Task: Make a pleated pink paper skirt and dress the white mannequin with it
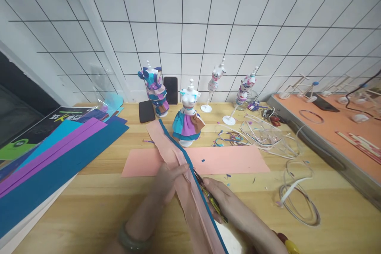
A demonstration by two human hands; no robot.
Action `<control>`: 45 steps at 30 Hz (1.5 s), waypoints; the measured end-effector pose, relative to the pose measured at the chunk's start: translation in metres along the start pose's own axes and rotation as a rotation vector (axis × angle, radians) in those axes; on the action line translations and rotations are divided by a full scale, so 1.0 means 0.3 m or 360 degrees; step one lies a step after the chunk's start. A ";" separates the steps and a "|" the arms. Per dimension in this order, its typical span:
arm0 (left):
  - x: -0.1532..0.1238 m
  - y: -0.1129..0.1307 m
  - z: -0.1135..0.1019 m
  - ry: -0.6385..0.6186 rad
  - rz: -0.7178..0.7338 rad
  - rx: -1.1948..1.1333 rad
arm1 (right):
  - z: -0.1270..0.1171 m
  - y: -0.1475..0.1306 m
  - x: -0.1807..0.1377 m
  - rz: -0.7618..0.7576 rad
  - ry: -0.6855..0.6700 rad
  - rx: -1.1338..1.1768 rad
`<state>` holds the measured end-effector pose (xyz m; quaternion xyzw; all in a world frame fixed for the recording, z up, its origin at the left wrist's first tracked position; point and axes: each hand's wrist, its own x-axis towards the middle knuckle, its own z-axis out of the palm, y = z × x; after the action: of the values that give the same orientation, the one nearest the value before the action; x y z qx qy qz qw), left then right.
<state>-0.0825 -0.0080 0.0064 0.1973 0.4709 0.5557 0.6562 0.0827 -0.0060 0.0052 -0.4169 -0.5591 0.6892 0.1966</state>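
My left hand (pixel 167 180) pinches a long, creased pink strip of crepe paper (pixel 193 214) between thumb and fingers. A narrow dark teal strip (pixel 172 139) runs along the strip's right edge, and the whole piece slants from the dress forms toward me. My right hand (pixel 228 198) is closed around a slim yellow-and-black tool (pixel 212 199). Its dark pointed tip is at the teal edge, just right of my left thumb; whether it touches cannot be made out. Beneath lies a flat pink sheet (pixel 229 159). Beyond the strip stands a small white dress form (pixel 188 121) in a multicoloured skirt.
Other dress forms (pixel 156 91) stand near the tiled wall, with a phone (pixel 170 90) propped behind. Coloured paper sheets (pixel 89 149) are stacked at left. Tangled cords (pixel 268 135) and a coiled cord (pixel 300 206) lie at right, beside an orange-topped table (pixel 330 131).
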 end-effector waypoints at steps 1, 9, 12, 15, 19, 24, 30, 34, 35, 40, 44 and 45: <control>-0.001 0.002 0.004 0.0017 -0.0002 -0.0007 | 0.001 -0.002 -0.001 -0.0002 0.0007 -0.0001; -0.001 0.023 0.002 0.0074 0.0002 -0.0062 | -0.001 -0.028 -0.017 -0.0010 -0.0033 -0.0124; 0.002 0.013 -0.011 0.0048 -0.0014 -0.0124 | 0.001 -0.028 -0.018 -0.0014 -0.0049 -0.0139; 0.003 0.000 -0.011 -0.0025 -0.0060 -0.0176 | 0.002 -0.025 -0.016 -0.0032 -0.0010 -0.0131; 0.002 -0.015 -0.004 -0.0104 -0.0128 -0.0179 | -0.006 -0.024 -0.013 -0.0099 0.0102 -0.0150; 0.006 -0.027 -0.003 -0.0083 -0.0068 -0.0123 | -0.014 -0.025 -0.012 -0.0143 0.0144 -0.0150; 0.013 -0.030 -0.004 0.0024 0.0023 -0.0061 | -0.009 -0.020 -0.016 -0.0126 0.0155 -0.0171; 0.028 -0.059 -0.015 0.0105 0.0123 -0.0003 | -0.009 -0.015 -0.007 -0.0188 0.0153 -0.0218; 0.031 -0.066 -0.018 0.0108 0.0123 0.0024 | -0.008 -0.013 -0.005 -0.0206 0.0150 -0.0214; 0.030 -0.078 -0.019 0.0008 0.0116 0.0064 | -0.003 -0.007 -0.001 -0.0269 0.0151 -0.0192; 0.022 -0.077 -0.009 -0.0004 0.0124 0.0072 | -0.001 -0.004 0.003 -0.0265 0.0168 -0.0205; 0.020 -0.078 -0.006 0.0010 0.0113 0.0086 | -0.001 -0.003 0.004 -0.0267 0.0173 -0.0205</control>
<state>-0.0717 -0.0101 -0.0154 0.2297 0.4804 0.5665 0.6289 0.0821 -0.0046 0.0057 -0.4172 -0.6236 0.6095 0.2563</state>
